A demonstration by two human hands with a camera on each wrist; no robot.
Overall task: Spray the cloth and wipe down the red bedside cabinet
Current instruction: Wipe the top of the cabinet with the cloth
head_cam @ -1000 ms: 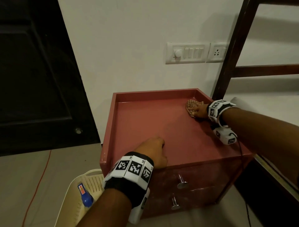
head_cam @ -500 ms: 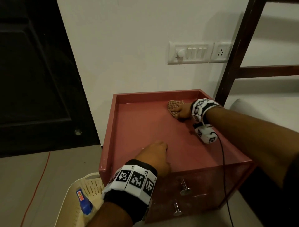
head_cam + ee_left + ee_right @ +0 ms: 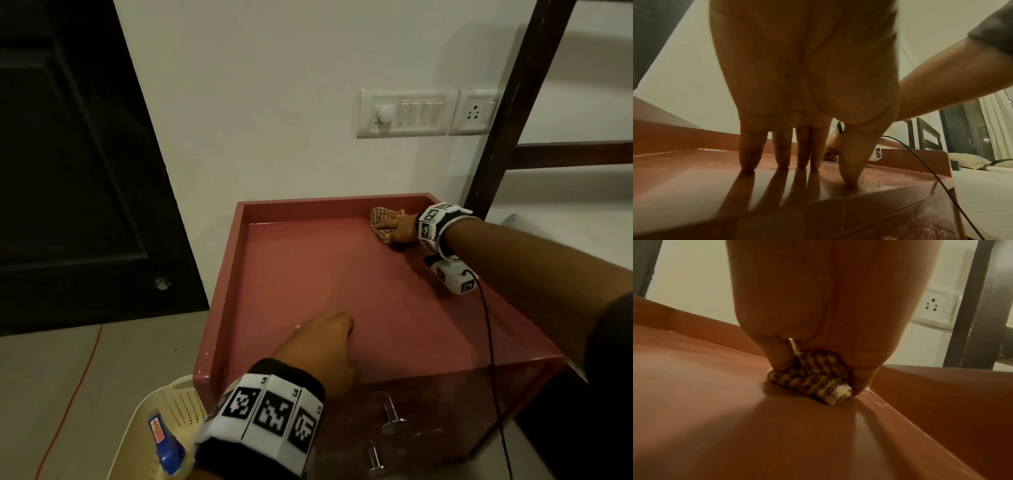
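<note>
The right hand has its grip closed over the bunched checked cloth, thumb and fingers pressing it flat onto the cabinet top at about 1 o'clock, tight against the raised back rim and just beside the right rim. The left hand holds nothing: its fingers are straight and spread, tips planted on the red top at about 6 o'clock near the front edge, bracing the body. The spray bottle lies in a cream basket on the floor at 7 o'clock, so the spraying looks done and the step in hand is wiping the top. To do it well, I would keep the palm low so the cloth stays spread rather than balled, push its edge right into the seam where top meets rim, since dust tends to gather there, and work in overlapping passes from 12 o'clock toward 6 o'clock so nothing is dragged back over cleaned surface. The left hand will need to lift off before the cloth reaches it, or a patch under the fingertips goes unwiped. The wrist cable trails over the front right edge and could smear or snag. The drawer fronts with their metal knobs look streaky and probably still need a pass.
</note>
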